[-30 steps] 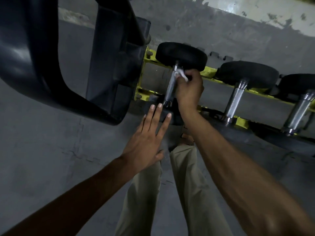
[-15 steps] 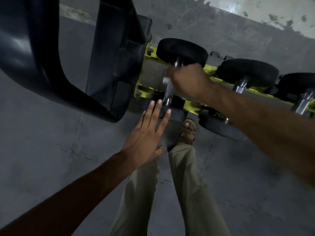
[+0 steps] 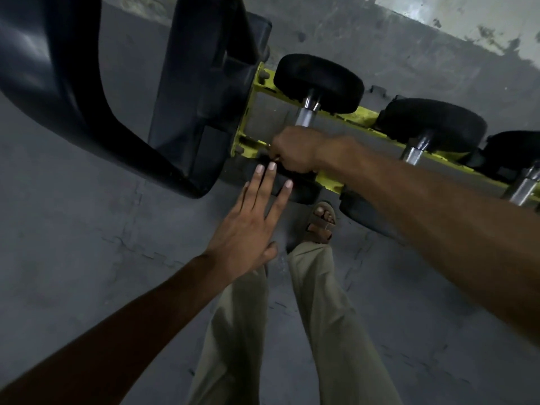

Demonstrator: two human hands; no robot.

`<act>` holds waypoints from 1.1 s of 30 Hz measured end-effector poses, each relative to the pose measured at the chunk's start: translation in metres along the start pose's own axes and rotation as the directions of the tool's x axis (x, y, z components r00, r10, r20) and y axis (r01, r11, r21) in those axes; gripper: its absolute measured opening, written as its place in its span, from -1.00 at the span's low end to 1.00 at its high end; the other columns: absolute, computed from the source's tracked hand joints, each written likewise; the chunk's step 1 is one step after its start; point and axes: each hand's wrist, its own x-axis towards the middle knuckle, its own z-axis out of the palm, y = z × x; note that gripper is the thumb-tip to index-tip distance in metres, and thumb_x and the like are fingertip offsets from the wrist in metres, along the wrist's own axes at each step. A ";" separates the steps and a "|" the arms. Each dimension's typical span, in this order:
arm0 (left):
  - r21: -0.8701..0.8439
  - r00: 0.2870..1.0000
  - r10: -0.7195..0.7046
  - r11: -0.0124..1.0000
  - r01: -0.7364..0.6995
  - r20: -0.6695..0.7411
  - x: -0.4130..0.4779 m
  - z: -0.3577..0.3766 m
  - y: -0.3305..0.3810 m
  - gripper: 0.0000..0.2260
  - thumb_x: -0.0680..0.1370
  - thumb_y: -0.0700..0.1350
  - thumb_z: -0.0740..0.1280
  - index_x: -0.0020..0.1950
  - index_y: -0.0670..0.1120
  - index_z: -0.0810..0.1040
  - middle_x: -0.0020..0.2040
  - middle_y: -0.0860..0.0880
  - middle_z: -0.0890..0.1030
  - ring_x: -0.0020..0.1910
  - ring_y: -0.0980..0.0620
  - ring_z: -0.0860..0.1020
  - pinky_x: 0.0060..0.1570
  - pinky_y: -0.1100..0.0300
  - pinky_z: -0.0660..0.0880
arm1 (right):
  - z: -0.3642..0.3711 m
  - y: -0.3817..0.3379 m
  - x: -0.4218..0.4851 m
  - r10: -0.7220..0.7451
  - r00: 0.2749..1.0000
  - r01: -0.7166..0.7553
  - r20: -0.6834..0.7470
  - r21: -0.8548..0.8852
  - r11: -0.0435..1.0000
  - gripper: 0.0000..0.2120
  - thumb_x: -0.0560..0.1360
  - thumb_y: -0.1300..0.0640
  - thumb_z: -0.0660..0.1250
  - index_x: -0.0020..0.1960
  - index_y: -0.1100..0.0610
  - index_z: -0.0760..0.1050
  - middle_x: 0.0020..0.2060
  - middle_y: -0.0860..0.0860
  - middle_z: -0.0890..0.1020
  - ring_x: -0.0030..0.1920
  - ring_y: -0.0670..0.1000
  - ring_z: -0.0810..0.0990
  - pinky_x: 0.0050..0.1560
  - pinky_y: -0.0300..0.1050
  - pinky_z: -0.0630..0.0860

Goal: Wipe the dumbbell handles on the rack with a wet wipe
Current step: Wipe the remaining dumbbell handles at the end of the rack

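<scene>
Right hand (image 3: pixel 295 150) clenched round the low end of the leftmost dumbbell handle (image 3: pixel 305 116); wet wipe hidden in the fist, can't make it out. Left hand (image 3: pixel 251 220) flat, fingers straight, tips on that dumbbell's near black head (image 3: pixel 304 192). Dumbbell sits on the yellow rack (image 3: pixel 328 182), next dumbbell (image 3: pixel 432 124) to its right, black machine frame (image 3: pixel 190 97) to its left.

Dim, flat light, brightest on the wall (image 3: pixel 455 16) at top right; edges bend, right hand (image 3: pixel 295 149) slightly soft.
</scene>
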 end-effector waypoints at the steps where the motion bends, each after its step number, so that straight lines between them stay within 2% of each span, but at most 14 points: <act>1: 0.006 1.000 -0.005 1.000 0.005 0.000 0.000 0.000 0.000 0.07 0.53 0.23 0.37 0.69 -0.17 -0.29 0.63 -0.37 -0.36 0.65 -0.35 -0.29 0.61 -0.23 0.08 | 0.005 0.004 -0.008 -0.041 0.997 0.039 -0.067 -0.025 0.999 -0.81 0.53 0.21 0.28 0.08 0.14 0.63 -0.03 0.18 0.68 -0.04 0.23 0.66 -0.11 0.04 0.61; 5: 0.019 1.000 -0.016 1.000 0.016 0.009 0.001 -0.003 0.002 0.10 0.52 0.27 0.38 0.69 -0.18 -0.30 0.62 -0.38 -0.37 0.65 -0.37 -0.28 0.62 -0.24 0.05 | 0.014 0.039 -0.031 -0.077 0.933 0.007 -0.353 -0.195 0.981 -0.63 0.59 0.07 0.15 0.32 -0.04 0.57 0.09 0.12 0.70 0.01 0.22 0.69 -0.13 0.01 0.59; 8: 0.033 0.999 -0.032 0.999 0.032 0.006 0.000 -0.003 0.003 0.10 0.52 0.28 0.38 0.69 -0.18 -0.30 0.62 -0.38 -0.36 0.65 -0.37 -0.27 0.63 -0.24 0.05 | 0.027 0.066 -0.035 0.083 0.784 -0.120 -0.615 -0.019 0.993 -0.62 0.60 0.11 0.14 0.35 0.03 0.57 0.22 0.11 0.66 0.18 0.20 0.65 0.14 0.06 0.61; 10: 0.028 1.000 -0.030 0.999 0.030 0.005 0.001 -0.002 0.004 0.12 0.51 0.29 0.39 0.68 -0.19 -0.30 0.63 -0.39 -0.35 0.65 -0.38 -0.27 0.62 -0.25 0.07 | 0.050 0.051 -0.025 -0.046 0.825 -0.026 -0.563 -0.120 0.992 -0.67 0.53 0.17 0.29 0.26 0.04 0.61 0.13 0.09 0.70 0.12 0.16 0.67 0.00 0.00 0.65; 13: 0.023 0.999 -0.039 0.999 0.039 0.006 0.002 0.001 0.005 0.16 0.49 0.34 0.41 0.68 -0.20 -0.31 0.63 -0.39 -0.33 0.65 -0.39 -0.26 0.61 -0.27 0.08 | 0.065 0.037 -0.020 -0.276 0.889 0.152 -0.365 -0.333 0.931 -0.72 0.54 0.20 0.23 0.20 0.06 0.57 0.10 0.05 0.63 0.18 0.10 0.54 -0.10 0.01 0.59; 14: 0.021 0.999 -0.043 0.999 0.043 0.006 0.002 0.002 0.006 0.16 0.49 0.34 0.40 0.68 -0.20 -0.31 0.63 -0.39 -0.33 0.65 -0.39 -0.26 0.61 -0.27 0.09 | 0.059 0.044 -0.018 -0.220 0.861 0.099 -0.459 -0.272 0.957 -0.75 0.56 0.19 0.24 0.18 0.03 0.58 0.11 0.04 0.62 0.17 0.11 0.54 -0.06 0.03 0.56; 16: 0.030 0.999 -0.038 0.999 0.038 -0.003 0.002 0.003 0.005 0.15 0.50 0.33 0.39 0.68 -0.20 -0.30 0.63 -0.39 -0.33 0.65 -0.39 -0.25 0.61 -0.27 0.09 | 0.062 0.051 -0.019 0.094 0.757 -0.031 -0.646 0.109 0.994 -0.86 0.55 0.09 0.32 0.09 -0.05 0.55 0.06 0.02 0.63 0.05 0.13 0.62 -0.09 0.05 0.55; 17: 0.032 0.999 -0.033 0.999 0.033 -0.009 0.002 0.002 0.005 0.13 0.50 0.32 0.38 0.68 -0.20 -0.30 0.63 -0.39 -0.32 0.65 -0.39 -0.24 0.61 -0.26 0.09 | 0.064 0.042 -0.025 0.220 0.702 -0.031 -0.677 0.280 0.960 -0.86 0.52 0.10 0.33 0.08 -0.02 0.53 0.04 0.03 0.62 -0.01 0.15 0.63 -0.15 0.06 0.56; 19: 0.028 1.000 -0.022 0.999 0.022 -0.019 0.001 0.001 0.004 0.11 0.51 0.29 0.37 0.69 -0.20 -0.29 0.63 -0.39 -0.32 0.65 -0.39 -0.24 0.61 -0.27 0.08 | 0.078 0.015 -0.033 0.287 0.699 0.021 -0.655 0.419 0.908 -0.78 0.47 0.26 0.30 0.10 0.10 0.53 0.07 0.10 0.60 -0.04 0.20 0.61 -0.19 0.05 0.54; 23: 0.003 0.999 -0.017 1.000 0.017 -0.028 0.000 0.000 0.003 0.09 0.49 0.25 0.37 0.69 -0.20 -0.27 0.63 -0.39 -0.32 0.65 -0.38 -0.24 0.60 -0.26 0.10 | 0.096 0.001 -0.033 0.658 0.675 -0.020 -0.332 0.884 0.466 -0.90 0.47 0.29 0.39 -0.09 0.12 0.60 -0.12 0.03 0.71 -0.07 0.05 0.67 -0.01 -0.04 0.59; 26: -0.005 0.999 -0.014 1.000 0.014 -0.030 0.000 0.001 0.003 0.09 0.50 0.25 0.37 0.69 -0.20 -0.28 0.63 -0.38 -0.34 0.65 -0.38 -0.25 0.62 -0.25 0.08 | 0.093 0.011 -0.015 0.771 0.636 0.021 -0.036 0.999 0.030 -0.86 0.45 0.24 0.47 -0.25 0.07 0.60 -0.26 0.00 0.68 -0.21 0.00 0.63 -0.14 -0.11 0.52; 28: -0.008 1.000 -0.012 1.000 0.012 -0.025 0.000 0.004 0.002 0.10 0.51 0.27 0.37 0.69 -0.19 -0.30 0.63 -0.37 -0.36 0.65 -0.37 -0.26 0.62 -0.25 0.06 | 0.080 0.024 0.000 0.754 0.648 0.139 0.109 0.956 -0.258 -0.86 0.47 0.33 0.36 -0.20 0.14 0.60 -0.26 0.09 0.63 -0.22 0.09 0.63 -0.19 -0.07 0.49; 30: -0.005 1.000 -0.011 1.000 0.011 -0.022 0.001 0.005 0.001 0.11 0.52 0.29 0.37 0.68 -0.18 -0.33 0.62 -0.36 -0.37 0.65 -0.36 -0.27 0.62 -0.24 0.07 | 0.060 0.036 0.017 0.649 0.737 0.282 0.188 0.787 -0.548 -0.83 0.49 0.34 0.21 -0.05 0.23 0.57 -0.16 0.17 0.64 -0.05 0.25 0.69 -0.12 0.00 0.54; 33: -0.011 1.000 0.005 1.000 -0.005 -0.023 0.000 0.007 -0.001 0.12 0.51 0.29 0.37 0.68 -0.17 -0.33 0.63 -0.36 -0.37 0.65 -0.36 -0.28 0.62 -0.25 0.10 | 0.046 0.049 0.034 0.510 0.841 0.397 0.179 0.435 -0.808 -0.68 0.65 0.22 0.02 0.06 0.24 0.55 -0.14 0.12 0.70 -0.01 0.22 0.68 0.07 0.17 0.55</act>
